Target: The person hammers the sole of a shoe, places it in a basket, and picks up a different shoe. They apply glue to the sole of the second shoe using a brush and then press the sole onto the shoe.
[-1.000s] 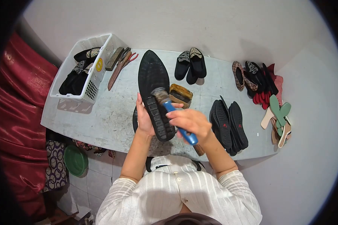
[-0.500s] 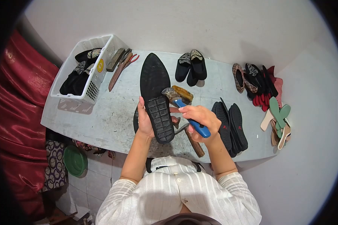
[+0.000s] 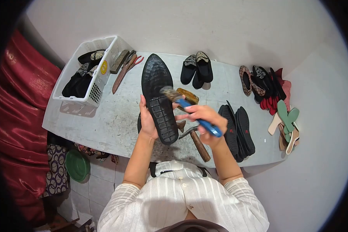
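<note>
A black shoe sole (image 3: 158, 85) with a pointed toe and a grid-patterned heel part is held up over the table, toe away from me. My left hand (image 3: 148, 121) grips it around the heel part, thumb along the left edge. In my right hand (image 3: 208, 121) is a brush (image 3: 189, 108) with a blue handle, its bristles on the sole near the middle. Behind the brush lies a yellowish-brown container (image 3: 188, 94). A hammer (image 3: 199, 145) with a wooden handle rests below my right hand. Another dark sole is mostly hidden behind my left hand.
On the left of the table (image 3: 104, 127) stands a white basket (image 3: 101, 79) with black shoes, beside pliers (image 3: 132, 61) and other tools. Black shoes (image 3: 197, 69) sit at the back. Black soles (image 3: 241, 131), more shoes (image 3: 263, 83) and green insoles (image 3: 287, 118) are at right.
The brush has moved slightly left across the sole. The sole has shifted a little left and tilted, and its surface looks shinier.
</note>
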`<state>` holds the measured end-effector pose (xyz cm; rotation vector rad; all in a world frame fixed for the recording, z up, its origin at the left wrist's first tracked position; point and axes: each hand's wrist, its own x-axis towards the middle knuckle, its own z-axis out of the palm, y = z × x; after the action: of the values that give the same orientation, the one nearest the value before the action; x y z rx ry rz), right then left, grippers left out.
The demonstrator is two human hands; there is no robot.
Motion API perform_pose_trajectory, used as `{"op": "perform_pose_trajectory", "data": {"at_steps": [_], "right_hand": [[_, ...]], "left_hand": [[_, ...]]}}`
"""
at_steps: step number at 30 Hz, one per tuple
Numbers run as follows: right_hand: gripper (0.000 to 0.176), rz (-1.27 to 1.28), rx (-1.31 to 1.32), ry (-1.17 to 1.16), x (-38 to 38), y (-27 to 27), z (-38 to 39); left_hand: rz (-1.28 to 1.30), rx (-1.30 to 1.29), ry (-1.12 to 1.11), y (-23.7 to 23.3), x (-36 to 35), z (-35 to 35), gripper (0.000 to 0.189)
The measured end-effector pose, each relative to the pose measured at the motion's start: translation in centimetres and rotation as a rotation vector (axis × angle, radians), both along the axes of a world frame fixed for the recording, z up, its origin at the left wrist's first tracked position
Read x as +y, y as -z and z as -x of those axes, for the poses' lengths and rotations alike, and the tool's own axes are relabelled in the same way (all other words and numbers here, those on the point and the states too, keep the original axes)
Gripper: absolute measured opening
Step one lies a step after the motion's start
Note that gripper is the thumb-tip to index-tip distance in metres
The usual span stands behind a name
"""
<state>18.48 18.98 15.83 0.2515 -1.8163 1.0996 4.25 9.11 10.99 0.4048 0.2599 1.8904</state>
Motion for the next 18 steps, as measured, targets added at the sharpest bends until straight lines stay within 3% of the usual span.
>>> {"op": "perform_pose_trajectory", "data": {"at_steps": [3, 5, 10, 15, 17, 18], "right_hand": [[0.024, -0.210, -0.040, -0.015, -0.8, 0.3, 0.9], [0.033, -0.324, -0.057, -0.055, -1.4, 1.0, 0.7], [0.033, -0.315, -0.142, -0.159, -1.7, 2.5, -1.4], [0.028, -0.106, -0.179, -0.212, -0.9, 1.8, -1.7], [0.023, -0.039, -0.059, -0.140, -0.7, 1.4, -1.1], [0.023, -0.041, -0.059, -0.142, -0.9, 0.8, -0.4]], "left_hand": [[-0.039, -0.004, 0.028, -0.4, 0.1, 0.1, 0.080], [-0.023, -0.025, -0.039, -0.9, 0.2, 0.3, 0.080], [-0.026, -0.078, -0.159, -0.3, -0.1, 2.3, 0.079], [0.026, -0.122, -0.218, -0.1, -0.3, 2.5, 0.079], [-0.172, -0.006, 0.073, 0.5, -0.2, 2.5, 0.080], [-0.173, -0.005, 0.071, 0.2, -0.1, 1.9, 0.080]]}}
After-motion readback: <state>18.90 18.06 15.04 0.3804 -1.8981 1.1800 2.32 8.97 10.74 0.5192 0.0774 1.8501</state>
